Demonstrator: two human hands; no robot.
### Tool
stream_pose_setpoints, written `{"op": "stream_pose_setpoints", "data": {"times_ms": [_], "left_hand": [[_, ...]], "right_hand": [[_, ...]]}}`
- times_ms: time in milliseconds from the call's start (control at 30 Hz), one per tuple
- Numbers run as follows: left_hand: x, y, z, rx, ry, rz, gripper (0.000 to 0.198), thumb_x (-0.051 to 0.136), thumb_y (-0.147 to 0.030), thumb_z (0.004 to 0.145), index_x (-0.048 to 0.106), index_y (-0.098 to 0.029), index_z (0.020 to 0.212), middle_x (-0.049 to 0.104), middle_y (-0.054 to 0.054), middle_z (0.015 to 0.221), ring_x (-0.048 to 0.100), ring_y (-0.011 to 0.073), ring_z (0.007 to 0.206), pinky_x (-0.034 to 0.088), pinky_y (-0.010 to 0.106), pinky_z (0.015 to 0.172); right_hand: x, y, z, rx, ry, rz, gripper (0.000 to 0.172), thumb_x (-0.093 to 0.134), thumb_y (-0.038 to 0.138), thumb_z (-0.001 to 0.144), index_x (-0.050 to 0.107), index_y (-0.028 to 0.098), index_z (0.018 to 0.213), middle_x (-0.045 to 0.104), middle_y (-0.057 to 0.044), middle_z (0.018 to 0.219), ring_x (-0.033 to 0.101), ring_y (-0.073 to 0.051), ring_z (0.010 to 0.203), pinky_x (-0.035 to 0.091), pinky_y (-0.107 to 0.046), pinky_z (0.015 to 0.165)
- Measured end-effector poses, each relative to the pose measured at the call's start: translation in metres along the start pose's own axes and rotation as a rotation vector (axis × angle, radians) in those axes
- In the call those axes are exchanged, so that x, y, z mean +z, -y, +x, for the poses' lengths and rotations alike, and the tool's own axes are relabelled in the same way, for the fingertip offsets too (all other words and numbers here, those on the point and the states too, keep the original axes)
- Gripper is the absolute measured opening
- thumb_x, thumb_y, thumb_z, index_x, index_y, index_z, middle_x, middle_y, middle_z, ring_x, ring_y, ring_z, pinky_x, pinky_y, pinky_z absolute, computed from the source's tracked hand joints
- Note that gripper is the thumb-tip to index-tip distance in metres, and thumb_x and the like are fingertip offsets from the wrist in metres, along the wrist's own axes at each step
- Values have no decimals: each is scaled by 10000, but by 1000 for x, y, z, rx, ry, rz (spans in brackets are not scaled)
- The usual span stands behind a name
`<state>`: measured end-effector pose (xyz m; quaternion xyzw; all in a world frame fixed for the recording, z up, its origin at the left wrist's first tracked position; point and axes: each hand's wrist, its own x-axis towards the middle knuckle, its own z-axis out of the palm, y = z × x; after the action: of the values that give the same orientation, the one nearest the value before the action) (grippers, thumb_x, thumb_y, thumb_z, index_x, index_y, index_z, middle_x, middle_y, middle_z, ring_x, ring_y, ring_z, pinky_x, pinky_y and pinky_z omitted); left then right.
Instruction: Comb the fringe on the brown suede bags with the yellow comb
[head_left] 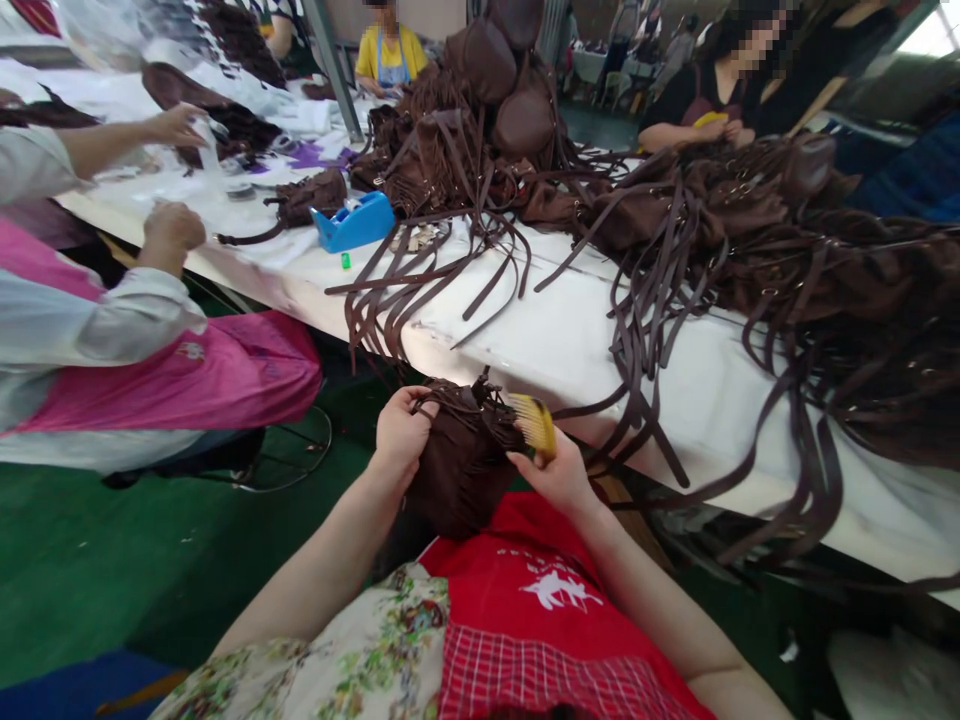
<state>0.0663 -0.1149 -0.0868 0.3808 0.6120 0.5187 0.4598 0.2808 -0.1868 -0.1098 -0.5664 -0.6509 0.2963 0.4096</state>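
Observation:
A dark brown fringed bag (457, 475) rests on my lap below the table edge, its gathered top and thin cords facing up. My left hand (403, 432) is closed on the bag's upper left rim, fingers pinching the brown material. In my right hand (559, 475) is a yellow comb (534, 424), its teeth turned toward the cords at the bag's right side. Whether the teeth touch the cords I cannot tell. The lower part of the bag is in shadow against my red apron (540, 570).
A white table (555, 300) runs across in front, heaped with brown bags (450, 150) whose straps (637, 370) hang over its edge. A blue tape dispenser (356, 222) stands there. On my left sits a co-worker in a pink apron (187, 370); others are behind the table.

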Motion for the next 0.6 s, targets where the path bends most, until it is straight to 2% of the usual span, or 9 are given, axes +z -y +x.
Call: {"op": "stream_pose_setpoints", "data": {"times_ms": [100, 167, 233, 300, 367, 400, 500, 567, 600], "left_hand": [[2, 5, -2, -73, 37, -52, 305, 686, -311, 571, 576, -158, 811, 587, -20, 646, 509, 103, 558, 386, 202, 536], [-2, 6, -1, -75, 80, -17, 315, 695, -311, 567, 578, -156, 814, 585, -21, 629, 511, 105, 547, 383, 202, 526], [-7, 6, 2, -52, 136, 34, 313, 701, -305, 566, 582, -154, 813, 587, -21, 619, 511, 107, 536, 377, 200, 514], [-13, 3, 5, -22, 202, 73, 303, 705, -298, 566, 584, -154, 804, 594, -20, 627, 516, 109, 537, 376, 198, 511], [-18, -2, 8, 8, 256, 92, 297, 710, -295, 568, 578, -158, 797, 600, -21, 644, 523, 110, 549, 375, 196, 516], [-20, -4, 8, 17, 279, 96, 298, 713, -292, 567, 574, -161, 796, 602, -22, 651, 528, 111, 556, 377, 195, 520], [-27, -12, 9, 6, 335, 102, 314, 725, -298, 565, 569, -161, 800, 600, -21, 652, 535, 118, 559, 379, 200, 522], [-31, -16, 9, -12, 328, 86, 326, 732, -319, 568, 576, -157, 804, 605, -16, 664, 541, 123, 568, 390, 209, 535], [-33, -18, 8, -15, 303, 73, 328, 735, -331, 570, 580, -157, 802, 607, -15, 671, 543, 124, 575, 395, 212, 547]], "right_hand": [[3, 0, -3, -79, 207, -77, 331, 669, 298, 729, 648, 183, 1038, 672, -60, 924, 605, -191, 787, 492, -312, 748], [-1, -1, -2, -47, 264, -32, 225, 649, 268, 739, 676, 187, 946, 689, -47, 883, 622, -203, 801, 496, -328, 768], [-13, 1, 2, 48, 223, 143, 176, 658, 291, 741, 682, 175, 872, 697, -40, 826, 632, -195, 750, 512, -315, 722], [-30, 4, 11, 152, 189, 351, 210, 711, 324, 703, 676, 162, 832, 698, -37, 788, 626, -174, 685, 519, -283, 641], [-48, 8, 22, 262, 178, 500, 264, 760, 326, 653, 659, 162, 833, 680, -12, 706, 552, -110, 508, 464, -221, 470], [-57, 8, 29, 308, 163, 558, 288, 769, 325, 641, 648, 166, 848, 671, 2, 682, 469, -69, 415, 393, -191, 384], [-75, -6, 48, 380, -39, 712, 300, 722, 382, 676, 613, 178, 867, 688, -11, 784, 230, 5, 312, 213, -167, 280], [-79, -24, 58, 396, -220, 699, 299, 664, 432, 710, 602, 168, 836, 690, -44, 865, 203, 7, 323, 208, -176, 281], [-78, -34, 61, 421, -277, 620, 309, 651, 445, 713, 602, 160, 822, 687, -51, 838, 224, -3, 327, 227, -184, 290]]}}
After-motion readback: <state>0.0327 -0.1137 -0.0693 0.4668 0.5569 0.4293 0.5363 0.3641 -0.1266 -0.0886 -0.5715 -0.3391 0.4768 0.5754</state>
